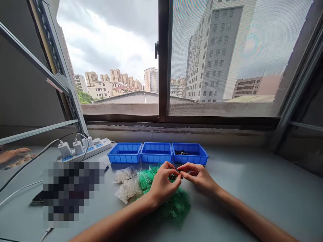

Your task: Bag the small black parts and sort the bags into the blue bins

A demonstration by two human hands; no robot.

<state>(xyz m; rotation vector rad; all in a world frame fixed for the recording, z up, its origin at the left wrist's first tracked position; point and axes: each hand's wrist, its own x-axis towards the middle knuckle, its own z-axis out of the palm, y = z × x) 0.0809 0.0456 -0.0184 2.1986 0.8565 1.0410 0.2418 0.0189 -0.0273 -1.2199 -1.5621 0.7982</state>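
My left hand (pixel 165 183) and my right hand (pixel 197 175) meet above a heap of green plastic bags (pixel 178 205). The fingertips of both are pinched together on a small black part (pixel 179 170), mostly hidden by the fingers, so its kind does not show. Left of the green bags lie clear bags of whitish pieces (pixel 129 188). Just behind my hands is a blue bin (pixel 199 158) with some black parts (pixel 181 152) in it.
Two more blue bins (pixel 124 158) stand in line to the left. A white power strip (pixel 101 145) with plugged-in chargers and cables sits at the back left, near a blurred-out dark device (pixel 73 191). Another person's hand (pixel 15 155) shows at the far left edge.
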